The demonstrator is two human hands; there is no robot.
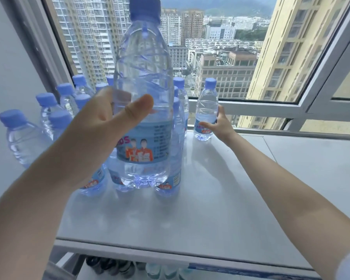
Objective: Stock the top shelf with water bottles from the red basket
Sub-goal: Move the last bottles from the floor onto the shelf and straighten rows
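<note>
My left hand [101, 134] grips a clear water bottle [143, 81] with a blue cap and blue label, holding it upright close to the camera above the white top shelf [200, 199]. My right hand [220, 124] reaches to the shelf's back edge by the window and wraps around a second, identical bottle [206, 110] that stands upright there. Several more blue-capped bottles [49, 122] stand grouped on the left and back of the shelf, partly hidden behind the held bottle and my left arm. The red basket is out of view.
A window frame [271, 106] runs directly behind the shelf, with an opened sash [331, 63] at the right. A white wall [6, 67] borders the left. Under the shelf's front edge [170, 253], items on a lower level show dimly.
</note>
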